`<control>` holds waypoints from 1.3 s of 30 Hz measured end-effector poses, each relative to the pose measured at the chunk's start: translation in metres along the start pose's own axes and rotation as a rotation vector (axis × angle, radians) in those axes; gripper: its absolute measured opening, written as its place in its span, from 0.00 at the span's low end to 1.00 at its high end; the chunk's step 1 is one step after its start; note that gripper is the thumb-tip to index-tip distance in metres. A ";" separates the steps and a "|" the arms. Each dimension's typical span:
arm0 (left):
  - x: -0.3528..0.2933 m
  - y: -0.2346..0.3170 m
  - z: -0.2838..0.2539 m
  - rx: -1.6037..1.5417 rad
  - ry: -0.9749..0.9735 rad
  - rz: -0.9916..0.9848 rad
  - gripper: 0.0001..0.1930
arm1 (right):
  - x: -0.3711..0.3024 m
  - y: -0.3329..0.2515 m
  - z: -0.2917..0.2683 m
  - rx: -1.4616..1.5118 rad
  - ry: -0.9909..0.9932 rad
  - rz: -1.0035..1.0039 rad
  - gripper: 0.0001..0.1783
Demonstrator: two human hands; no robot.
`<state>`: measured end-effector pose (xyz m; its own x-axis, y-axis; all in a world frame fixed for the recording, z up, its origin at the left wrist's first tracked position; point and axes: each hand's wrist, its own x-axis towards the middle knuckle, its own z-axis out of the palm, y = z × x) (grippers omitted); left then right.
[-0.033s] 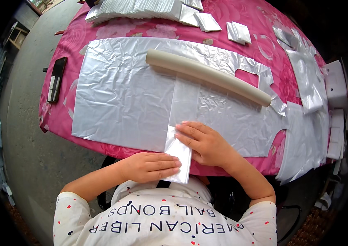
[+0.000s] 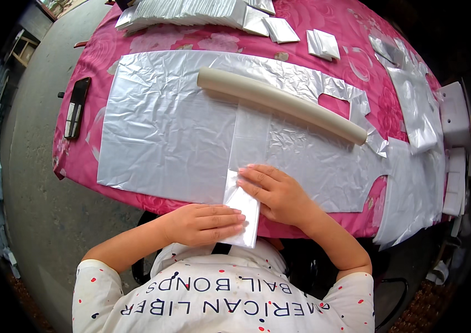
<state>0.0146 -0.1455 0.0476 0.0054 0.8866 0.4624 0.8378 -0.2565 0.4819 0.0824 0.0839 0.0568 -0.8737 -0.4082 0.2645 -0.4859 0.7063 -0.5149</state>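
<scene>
A narrow strip of folded silvery plastic bag (image 2: 240, 202) runs down over the near table edge. My left hand (image 2: 205, 225) grips its lower end, straight fingers together across the top, thumb hidden. Farther up, my right hand (image 2: 277, 194) closes over the strip from the right, fingertips on its upper left edge and thumb tucked by its right side. Beneath and beyond the strip lies a large flat plastic bag (image 2: 158, 127) with handle cutouts at its right end. A beige tube (image 2: 279, 105) rests slantwise across that bag.
A pink flowered tablecloth (image 2: 191, 41) covers the table. A dark phone-like device (image 2: 77, 108) lies at the left edge. Folded packets (image 2: 185, 12) are lined up along the far side, with several loose packets (image 2: 323, 44) beside them. More plastic bags (image 2: 413, 188) hang over the right edge.
</scene>
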 end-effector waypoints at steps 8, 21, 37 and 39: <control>0.017 -0.022 -0.006 0.139 -0.037 -0.334 0.32 | -0.007 -0.005 0.005 -0.114 0.135 0.089 0.18; 0.045 -0.016 0.010 0.310 -0.035 -0.535 0.37 | 0.038 0.012 -0.024 0.727 0.013 1.055 0.12; 0.056 -0.035 0.009 0.491 -0.011 -0.540 0.30 | 0.016 0.032 -0.015 -0.189 0.059 0.057 0.27; 0.053 -0.043 0.010 0.548 0.011 -0.482 0.26 | 0.021 0.038 -0.019 -0.151 0.031 0.050 0.26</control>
<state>-0.0155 -0.0842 0.0441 -0.4362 0.8476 0.3021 0.8988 0.3936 0.1931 0.0455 0.1137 0.0585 -0.8959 -0.3544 0.2680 -0.4381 0.8049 -0.4002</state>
